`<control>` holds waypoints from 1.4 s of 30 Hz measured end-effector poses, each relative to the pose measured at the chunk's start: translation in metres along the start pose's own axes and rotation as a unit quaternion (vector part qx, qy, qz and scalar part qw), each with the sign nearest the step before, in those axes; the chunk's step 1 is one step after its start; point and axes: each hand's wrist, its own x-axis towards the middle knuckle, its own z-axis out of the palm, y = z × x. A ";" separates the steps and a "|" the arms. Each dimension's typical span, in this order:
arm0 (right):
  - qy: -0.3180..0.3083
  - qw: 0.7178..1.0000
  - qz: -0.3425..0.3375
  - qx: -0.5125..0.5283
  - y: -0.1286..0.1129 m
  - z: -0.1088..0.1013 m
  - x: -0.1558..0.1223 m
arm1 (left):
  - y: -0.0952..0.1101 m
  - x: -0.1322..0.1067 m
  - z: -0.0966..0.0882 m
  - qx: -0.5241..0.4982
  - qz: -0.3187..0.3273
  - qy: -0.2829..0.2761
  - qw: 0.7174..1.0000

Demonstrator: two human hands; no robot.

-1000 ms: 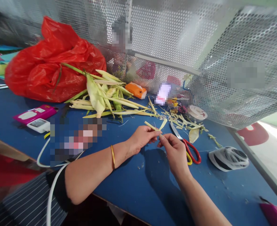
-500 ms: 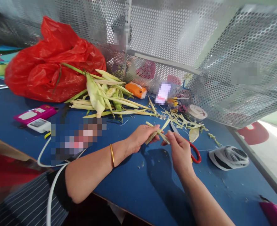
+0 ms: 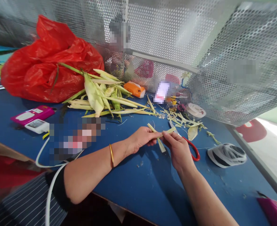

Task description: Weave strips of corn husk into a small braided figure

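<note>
Above the counter [image 3: 133, 185], left of the scissors [image 3: 195, 150], the left hand [image 3: 144, 137] and right hand [image 3: 179, 147] have fingers [image 3: 154, 135] pinched together on crossed strips [image 3: 161, 146], which look light, pliant and easily torn, so best held near that crossing

Held strips [image 3: 162, 146] pale green-yellow. Tabletop [image 3: 133, 179] blue. Bag [image 3: 51, 66] red. Scissors handle [image 3: 196, 152] red. Bangle [image 3: 111, 156] gold. Small pack [image 3: 132, 89] orange, white end. Clothing [image 3: 30, 201] dark, thin light stripes.

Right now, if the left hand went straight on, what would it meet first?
Probably the right hand, just past the crossed corn husk strips the left hand pinches; any gap between hands is unclear.
</note>
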 end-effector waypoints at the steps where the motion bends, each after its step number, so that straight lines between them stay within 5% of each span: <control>1: 0.000 1.000 -0.003 0.005 0.001 0.000 0.000 | 0.001 -0.001 0.000 0.004 0.001 -0.006 1.000; 7: 0.038 0.998 -0.030 0.026 0.006 0.002 -0.001 | 0.006 -0.007 0.001 -0.001 -0.024 -0.046 0.999; 12: 0.014 0.997 0.000 0.076 0.001 -0.002 0.004 | 0.004 -0.004 -0.004 -0.111 -0.054 -0.062 0.990; 20: -0.094 0.995 0.001 0.044 0.004 0.004 0.001 | 0.004 0.003 -0.009 -0.223 -0.048 -0.033 0.973; 26: -0.046 0.998 -0.040 0.006 0.007 0.001 0.006 | 0.009 -0.002 -0.009 -0.147 -0.029 -0.024 0.988; 36: -0.046 0.997 -0.058 0.014 0.004 -0.001 0.005 | 0.016 -0.004 -0.007 -0.142 -0.027 0.081 0.986; 42: -0.028 0.998 -0.060 0.015 0.006 -0.003 0.006 | 0.015 -0.004 -0.008 -0.135 -0.047 0.063 0.988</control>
